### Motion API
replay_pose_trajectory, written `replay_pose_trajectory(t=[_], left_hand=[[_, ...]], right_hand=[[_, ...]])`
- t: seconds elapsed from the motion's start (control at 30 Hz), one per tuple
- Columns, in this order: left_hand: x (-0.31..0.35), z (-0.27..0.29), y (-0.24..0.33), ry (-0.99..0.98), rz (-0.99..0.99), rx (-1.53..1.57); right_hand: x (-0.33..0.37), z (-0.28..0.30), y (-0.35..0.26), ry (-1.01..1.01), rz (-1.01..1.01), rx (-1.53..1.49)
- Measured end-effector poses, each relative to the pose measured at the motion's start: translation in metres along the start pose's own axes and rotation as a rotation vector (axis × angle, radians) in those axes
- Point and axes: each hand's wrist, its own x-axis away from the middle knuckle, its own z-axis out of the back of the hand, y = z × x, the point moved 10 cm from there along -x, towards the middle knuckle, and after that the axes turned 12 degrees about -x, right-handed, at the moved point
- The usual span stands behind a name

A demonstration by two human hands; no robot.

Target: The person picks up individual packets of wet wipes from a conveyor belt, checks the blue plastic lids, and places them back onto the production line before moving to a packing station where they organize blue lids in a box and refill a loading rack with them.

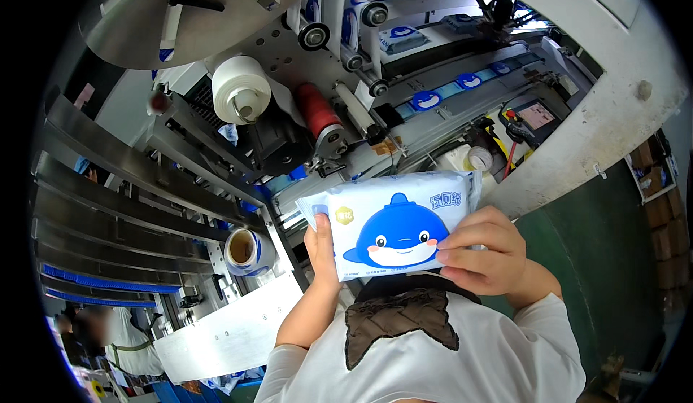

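In front of my chest I hold up a pale blue, soft pack of wipes [393,233] with a blue cartoon whale on its face. My left hand [323,250] grips its left end, thumb in front and the other fingers mostly hidden behind. On the right side my right hand [482,251] is closed on the pack, its bent fingers lying over the whale's right edge. Just beyond the pack stands a packaging machine with a white roll [240,89] and a red roller [317,111].
A conveyor with whale-printed labels [426,100] runs to the far right, and another pack [402,39] lies beyond it. A control panel [535,116] with a red knob sits at the right. Left are curved metal guides [130,222] and a label roll [247,251]. Another person [133,342] is at lower left.
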Motion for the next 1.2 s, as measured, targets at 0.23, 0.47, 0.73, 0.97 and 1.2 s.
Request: replay_pose_trajectory(t=[0.23, 0.47, 0.73, 0.97, 1.2], left_hand=[[0.005, 0.002, 0.006, 0.006, -0.026, -0.021], [0.009, -0.001, 0.012, 0.006, -0.049, -0.043], [0.019, 0.001, -0.004, 0.013, 0.013, -0.121], [0.021, 0.001, -0.014, -0.027, 0.153, -0.045], [0.020, 0.009, -0.016, 0.026, 0.167, -0.008]], right_hand=[[-0.009, -0.022, -0.008, -0.114, 0.073, 0.108], [-0.011, -0.039, -0.008, -0.133, 0.092, 0.322], [-0.030, -0.008, 0.043, -0.128, -0.325, -0.011], [-0.035, -0.017, 0.059, -0.072, -0.527, -0.258], [-0.044, -0.023, 0.055, -0.079, -0.422, -0.175]])
